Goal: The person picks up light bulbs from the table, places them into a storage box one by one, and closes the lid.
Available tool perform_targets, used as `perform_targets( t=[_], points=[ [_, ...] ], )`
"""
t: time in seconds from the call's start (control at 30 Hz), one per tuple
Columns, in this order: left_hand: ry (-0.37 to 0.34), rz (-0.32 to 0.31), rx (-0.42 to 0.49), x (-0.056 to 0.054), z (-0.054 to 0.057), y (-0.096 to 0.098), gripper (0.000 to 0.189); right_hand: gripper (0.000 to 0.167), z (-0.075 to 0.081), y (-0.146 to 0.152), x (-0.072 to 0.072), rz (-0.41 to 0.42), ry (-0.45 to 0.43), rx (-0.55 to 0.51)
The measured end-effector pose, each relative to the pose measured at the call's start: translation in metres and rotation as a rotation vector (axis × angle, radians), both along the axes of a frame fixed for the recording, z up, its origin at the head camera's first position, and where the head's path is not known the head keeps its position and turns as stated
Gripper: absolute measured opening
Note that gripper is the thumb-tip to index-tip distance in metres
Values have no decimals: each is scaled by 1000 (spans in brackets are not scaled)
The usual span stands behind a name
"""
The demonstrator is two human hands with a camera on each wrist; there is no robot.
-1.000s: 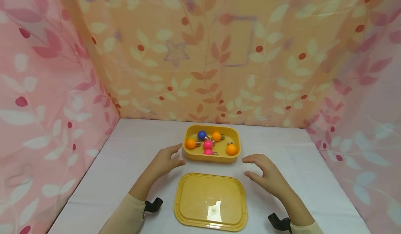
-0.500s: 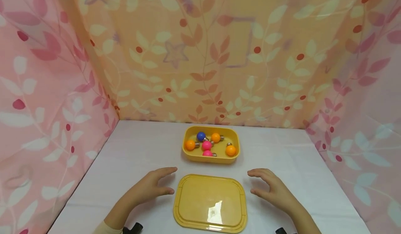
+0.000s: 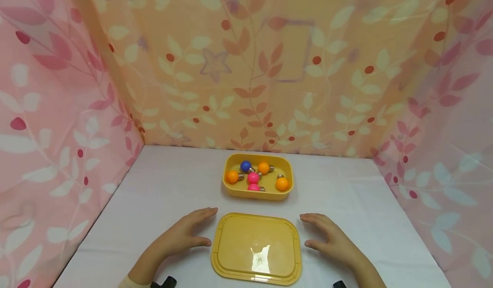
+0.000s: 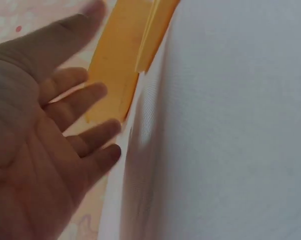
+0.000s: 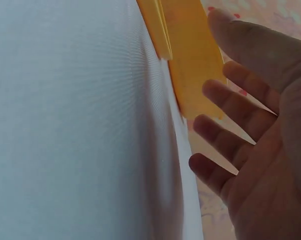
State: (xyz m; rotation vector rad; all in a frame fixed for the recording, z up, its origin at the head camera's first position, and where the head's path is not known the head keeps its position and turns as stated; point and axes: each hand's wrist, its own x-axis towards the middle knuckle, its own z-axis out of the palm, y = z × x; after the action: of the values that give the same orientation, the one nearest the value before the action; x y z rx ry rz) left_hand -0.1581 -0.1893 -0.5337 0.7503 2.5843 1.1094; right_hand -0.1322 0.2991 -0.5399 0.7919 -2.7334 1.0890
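Observation:
A yellow lid (image 3: 256,247) lies flat on the white table, a patch of light shining on its surface. To its left my left hand (image 3: 179,236) is spread with thumb and fingers apart, holding nothing. On the other side my right hand (image 3: 335,239) has the same relaxed pose, fingertips a short way from the lid's edge. Behind the lid stands an open yellow container (image 3: 275,195). Inside it are a blue bulb (image 3: 245,166), pink bulbs (image 3: 253,178) and orange bulbs (image 3: 282,183) with metal screw bases. Both wrist views show bare palms and loose fingers.
A white cloth covers the table (image 3: 165,181). Behind it hangs an orange leaf-patterned curtain (image 3: 246,65), with pink patterned cloth (image 3: 50,108) along the left and right sides.
Both hands have drawn back from beside the container to either side of the lid. In the last half second they have barely shifted. Container, bulbs and lid stay in place.

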Motion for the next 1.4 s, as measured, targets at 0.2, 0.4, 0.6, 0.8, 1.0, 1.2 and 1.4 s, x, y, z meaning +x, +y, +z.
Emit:
perform_targets(
  t=[0.2,0.4,0.6,0.8,1.0,1.2,1.4],
  points=[
    [-12,6,-21,3,-13,-3,91,69,-12,1,0,1,-5,55],
    [-29,-39,-27,4,-20,-1,94,76,-17,-3,1,29,25,103],
    [-42,-65,-74,4,-23,-1,100,80,-18,-7,1,75,78,128],
    [-47,-78,-71,4,-21,0,101,82,-15,-9,2,120,117,117],
    [-47,-78,-77,4,-20,1,100,79,-15,-9,2,144,133,131],
    [-52,-73,-80,2,-22,3,99,79,-17,-7,0,134,138,131],
    [-68,-55,-60,1,-22,4,97,79,-19,-3,-1,137,76,88]
  ],
)
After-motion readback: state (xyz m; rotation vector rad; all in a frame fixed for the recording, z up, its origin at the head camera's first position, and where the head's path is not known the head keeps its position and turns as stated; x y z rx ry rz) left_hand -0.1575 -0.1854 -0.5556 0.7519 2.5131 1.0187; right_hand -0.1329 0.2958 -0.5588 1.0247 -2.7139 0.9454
